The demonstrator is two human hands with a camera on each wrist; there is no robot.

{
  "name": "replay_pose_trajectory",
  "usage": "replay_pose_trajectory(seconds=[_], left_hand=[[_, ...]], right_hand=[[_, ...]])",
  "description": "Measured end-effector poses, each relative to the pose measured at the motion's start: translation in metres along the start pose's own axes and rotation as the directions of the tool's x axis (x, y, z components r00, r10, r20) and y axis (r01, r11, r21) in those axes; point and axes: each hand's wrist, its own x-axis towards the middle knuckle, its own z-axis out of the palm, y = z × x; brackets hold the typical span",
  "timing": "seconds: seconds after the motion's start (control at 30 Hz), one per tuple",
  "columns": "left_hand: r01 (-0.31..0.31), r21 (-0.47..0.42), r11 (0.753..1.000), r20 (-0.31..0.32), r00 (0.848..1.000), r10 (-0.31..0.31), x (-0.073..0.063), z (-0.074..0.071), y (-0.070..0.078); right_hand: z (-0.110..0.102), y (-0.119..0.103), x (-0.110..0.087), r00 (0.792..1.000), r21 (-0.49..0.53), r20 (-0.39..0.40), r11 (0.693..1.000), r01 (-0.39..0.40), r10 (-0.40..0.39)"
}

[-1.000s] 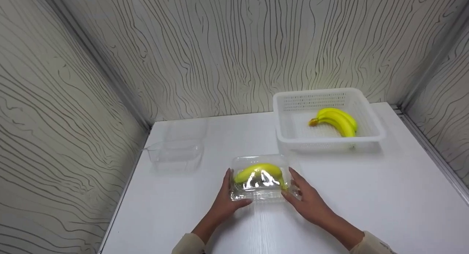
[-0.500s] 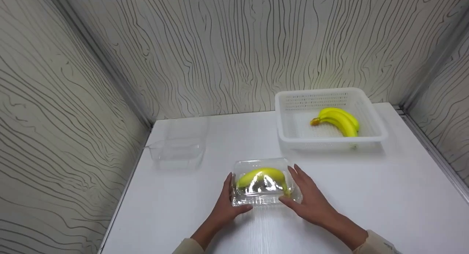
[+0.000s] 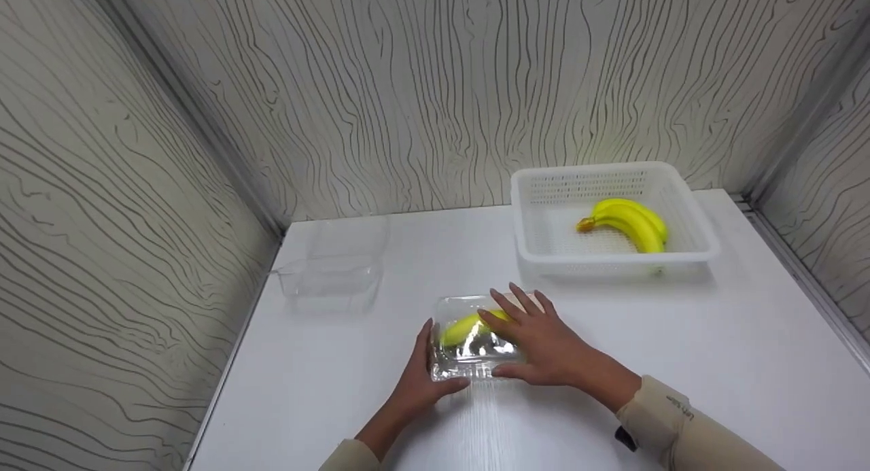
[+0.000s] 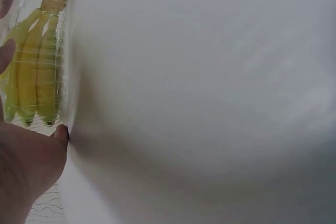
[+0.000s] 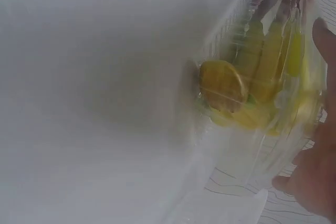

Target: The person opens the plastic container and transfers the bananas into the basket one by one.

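Note:
A clear plastic clamshell box (image 3: 463, 369) with its lid down sits on the white table, and a bunch of bananas (image 3: 463, 330) shows through it. My left hand (image 3: 418, 386) grips the box's left end, fingers along the side and thumb at the front corner. Over the right half of the lid lies my right hand (image 3: 544, 345), its fingers straight and spread, hiding part of the bananas. The left wrist view shows several bananas (image 4: 37, 72) side by side through the ribbed wall. In the right wrist view the brown stem end (image 5: 223, 85) faces the camera.
A second clear clamshell (image 3: 329, 278) stands with its lid up at the back left of the table. At the back right is a white plastic basket (image 3: 612, 258) with another banana bunch (image 3: 632, 223) inside. Wood-grain patterned panels (image 3: 421, 97) close off the back and sides.
My right hand has moved from the box's right side onto the top of its lid, fingers now spread. The left hand keeps its hold, and the box lies slightly nearer in the view.

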Motion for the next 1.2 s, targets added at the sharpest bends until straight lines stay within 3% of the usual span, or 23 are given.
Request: replay_pose_trajectory(seconds=[0.23, 0.5, 0.73, 0.93, 1.2], left_hand=[[-0.010, 0.000, 1.000, -0.011, 1.000, 0.010, 0.001, 0.000, -0.001], [0.002, 0.047, 0.999, -0.019, 1.000, -0.001, 0.000, 0.003, -0.001], [0.003, 0.055, 0.998, -0.012, 1.000, -0.002, 0.000, 0.003, -0.002], [-0.005, 0.048, 0.999, -0.005, 1.000, 0.006, 0.000, 0.002, -0.002], [-0.008, 0.023, 1.000, 0.006, 1.000, 0.007, 0.000, 0.002, -0.002]], right_hand=[[0.003, -0.001, 0.006, 0.999, -0.018, 0.032, 1.000, -0.001, 0.001], [0.009, 0.001, 0.004, 0.998, -0.084, -0.031, 0.996, 0.043, -0.046], [0.011, -0.001, 0.003, 0.999, -0.090, -0.037, 0.995, 0.030, -0.033], [0.015, -0.003, 0.002, 0.988, -0.107, -0.135, 0.993, 0.059, -0.073], [0.017, -0.003, 0.001, 0.987, -0.066, -0.152, 0.997, 0.038, -0.048]])
